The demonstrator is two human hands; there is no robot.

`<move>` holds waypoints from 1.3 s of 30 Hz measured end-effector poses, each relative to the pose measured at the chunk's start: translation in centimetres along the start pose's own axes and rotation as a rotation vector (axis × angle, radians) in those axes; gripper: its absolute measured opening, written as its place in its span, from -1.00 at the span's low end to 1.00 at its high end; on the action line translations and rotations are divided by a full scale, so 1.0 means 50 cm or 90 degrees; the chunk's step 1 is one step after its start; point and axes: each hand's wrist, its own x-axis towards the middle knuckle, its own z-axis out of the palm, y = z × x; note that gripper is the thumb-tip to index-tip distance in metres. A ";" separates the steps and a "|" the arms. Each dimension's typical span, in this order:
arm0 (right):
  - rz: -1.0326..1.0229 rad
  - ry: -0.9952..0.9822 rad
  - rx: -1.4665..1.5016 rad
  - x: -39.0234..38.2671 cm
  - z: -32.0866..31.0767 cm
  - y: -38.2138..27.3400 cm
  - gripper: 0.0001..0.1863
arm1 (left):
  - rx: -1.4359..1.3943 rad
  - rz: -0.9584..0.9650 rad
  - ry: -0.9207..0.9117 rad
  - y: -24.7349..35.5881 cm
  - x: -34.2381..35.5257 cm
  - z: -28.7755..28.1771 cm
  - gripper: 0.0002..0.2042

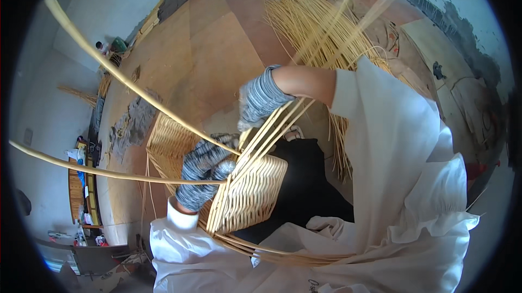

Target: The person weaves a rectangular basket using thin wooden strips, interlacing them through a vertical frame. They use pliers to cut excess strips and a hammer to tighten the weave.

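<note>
A half-woven wicker basket (pixel 247 198) rests on my lap, its woven wall facing up. My left hand (pixel 205 170), in a grey knit glove, grips the basket's near corner where long pale willow rods (pixel 114 73) run out to the upper left and left. My right hand (pixel 260 99), also in a grey glove, is closed on a bundle of upright stakes (pixel 280 124) that rise from the basket's edge toward the upper right. Both forearms wear white sleeves.
A large pile of loose willow rods (pixel 315 26) lies on the brown floor beyond my right arm. A second flat woven panel (pixel 168 143) sits behind the basket. Clutter and shelves (pixel 81 184) stand at the far left wall.
</note>
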 end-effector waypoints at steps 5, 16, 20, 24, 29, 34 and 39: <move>-0.006 0.057 0.063 0.021 0.023 0.010 -0.61 | 0.107 -0.042 -0.037 0.010 -0.007 -0.009 -0.73; -0.163 0.776 -0.377 -0.059 0.199 -0.001 -0.82 | -0.210 -0.305 0.078 0.018 0.049 -0.004 -0.69; -0.172 0.758 -0.299 -0.053 0.194 0.000 -0.81 | -0.299 -0.286 0.147 0.008 0.020 0.011 -0.69; -0.160 0.694 -0.294 -0.061 0.131 -0.026 -0.75 | -0.254 -0.269 0.092 0.000 0.022 -0.005 -0.71; -0.152 0.400 -0.160 0.001 0.008 0.001 -0.59 | -0.181 -0.212 0.041 -0.015 0.039 -0.004 -0.67; -0.353 0.740 -0.129 -0.011 0.071 -0.011 -0.12 | -0.314 -0.253 0.062 -0.028 0.040 0.000 -0.74; -0.125 0.366 -0.259 0.027 0.102 -0.098 0.06 | -0.509 -0.192 -0.028 -0.098 -0.005 -0.054 -0.72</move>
